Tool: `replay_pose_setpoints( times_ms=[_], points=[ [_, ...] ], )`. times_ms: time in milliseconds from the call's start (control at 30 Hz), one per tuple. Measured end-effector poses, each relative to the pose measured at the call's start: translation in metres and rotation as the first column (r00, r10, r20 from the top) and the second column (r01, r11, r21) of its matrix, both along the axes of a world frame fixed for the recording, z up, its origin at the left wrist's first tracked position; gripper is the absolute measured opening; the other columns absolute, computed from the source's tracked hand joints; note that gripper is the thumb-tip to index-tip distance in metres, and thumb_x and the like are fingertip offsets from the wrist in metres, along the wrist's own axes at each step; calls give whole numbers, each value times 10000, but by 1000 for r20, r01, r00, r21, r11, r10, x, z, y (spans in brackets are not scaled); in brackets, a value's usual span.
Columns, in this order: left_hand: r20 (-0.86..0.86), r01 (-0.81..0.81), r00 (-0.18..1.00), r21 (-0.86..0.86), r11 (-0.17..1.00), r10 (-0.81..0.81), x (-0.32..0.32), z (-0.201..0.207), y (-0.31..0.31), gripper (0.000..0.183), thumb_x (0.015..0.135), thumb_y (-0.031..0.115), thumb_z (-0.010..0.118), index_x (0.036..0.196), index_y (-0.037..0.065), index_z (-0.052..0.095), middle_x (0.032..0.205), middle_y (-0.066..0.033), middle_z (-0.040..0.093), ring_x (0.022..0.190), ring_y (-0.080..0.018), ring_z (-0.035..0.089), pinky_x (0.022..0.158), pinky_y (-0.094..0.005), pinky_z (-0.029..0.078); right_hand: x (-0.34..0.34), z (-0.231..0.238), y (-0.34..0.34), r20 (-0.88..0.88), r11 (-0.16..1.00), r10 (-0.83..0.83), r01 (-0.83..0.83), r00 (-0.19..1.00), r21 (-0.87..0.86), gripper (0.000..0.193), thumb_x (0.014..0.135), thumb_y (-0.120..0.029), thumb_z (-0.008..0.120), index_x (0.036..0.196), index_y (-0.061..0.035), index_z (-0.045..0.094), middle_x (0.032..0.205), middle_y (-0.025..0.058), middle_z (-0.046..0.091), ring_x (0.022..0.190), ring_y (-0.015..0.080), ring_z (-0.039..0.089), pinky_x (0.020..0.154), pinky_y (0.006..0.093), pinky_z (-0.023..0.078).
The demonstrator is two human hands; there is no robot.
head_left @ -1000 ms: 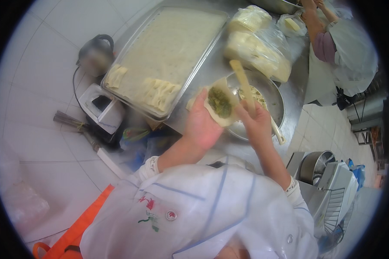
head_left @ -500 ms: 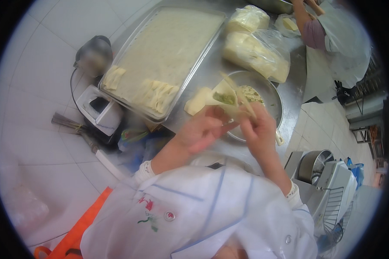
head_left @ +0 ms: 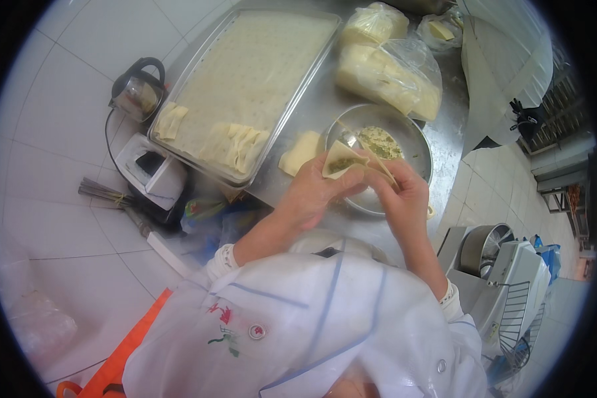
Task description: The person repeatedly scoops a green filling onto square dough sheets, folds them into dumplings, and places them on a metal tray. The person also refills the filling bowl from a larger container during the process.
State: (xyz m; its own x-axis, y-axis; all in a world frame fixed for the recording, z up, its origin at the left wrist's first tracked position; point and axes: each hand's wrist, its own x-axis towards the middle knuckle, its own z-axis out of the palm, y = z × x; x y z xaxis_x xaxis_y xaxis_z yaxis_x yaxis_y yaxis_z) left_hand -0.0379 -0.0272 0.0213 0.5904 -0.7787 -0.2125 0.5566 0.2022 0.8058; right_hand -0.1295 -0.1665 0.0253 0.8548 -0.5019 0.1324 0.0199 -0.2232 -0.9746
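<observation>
Over the near rim of a metal bowl point(head_left: 423, 147), my two hands hold a thin pale dough wrapper point(head_left: 338, 174) with green filling showing in its fold. My left hand point(head_left: 312, 192) grips the left side. With bent fingers, my right hand point(head_left: 404, 192) pinches the right side, where a pale edge stands up. Inside the bowl lies a green and yellowish crumbly filling point(head_left: 380, 140). A thin stick-like tool point(head_left: 342, 126) shows behind the wrapper; its lower part is hidden. Left of the bowl rests a stack of wrappers point(head_left: 300, 154) on the metal table.
A large tray point(head_left: 272, 60) carries folded dough pieces point(head_left: 239, 144) along its near edge. Bagged dough point(head_left: 391, 76) lies beyond the bowl. A kettle point(head_left: 139, 93) and a white container point(head_left: 151, 171) stand left of the table. At right is a machine with a metal pot point(head_left: 484, 249).
My hands have drawn closer together, and the wrapper has folded partly over its filling. The long stick at my right hand now shows only behind the wrapper. The other person's arms have left view.
</observation>
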Motion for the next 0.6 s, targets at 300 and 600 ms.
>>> replay_pose_setpoints(
  times_ms=[300, 600],
  points=[
    [37, -79, 996, -15, 997, 80, -1, -13, -5, 317, 906, 200, 623, 1111, -42, 621, 1093, -100, 637, 947, -153, 626, 861, -277, 509, 3, -3, -4, -50, 988, -55, 47, 997, -150, 74, 808, -86, 680, 821, -15, 663, 711, 6, 564, 662, 88, 488, 589, 238, 391],
    [83, 131, 989, -109, 985, -122, 18, -10, 12, 454, 976, 361, 457, 1311, 54, 438, 1377, -132, 454, 1242, -205, 468, 1014, -358, 410, 1, -5, -24, -187, 919, 159, -76, 969, 387, 189, 911, -253, 608, 966, -73, 618, 716, -37, 565, 531, 18, 396, 467, 191, 317]
  ],
)
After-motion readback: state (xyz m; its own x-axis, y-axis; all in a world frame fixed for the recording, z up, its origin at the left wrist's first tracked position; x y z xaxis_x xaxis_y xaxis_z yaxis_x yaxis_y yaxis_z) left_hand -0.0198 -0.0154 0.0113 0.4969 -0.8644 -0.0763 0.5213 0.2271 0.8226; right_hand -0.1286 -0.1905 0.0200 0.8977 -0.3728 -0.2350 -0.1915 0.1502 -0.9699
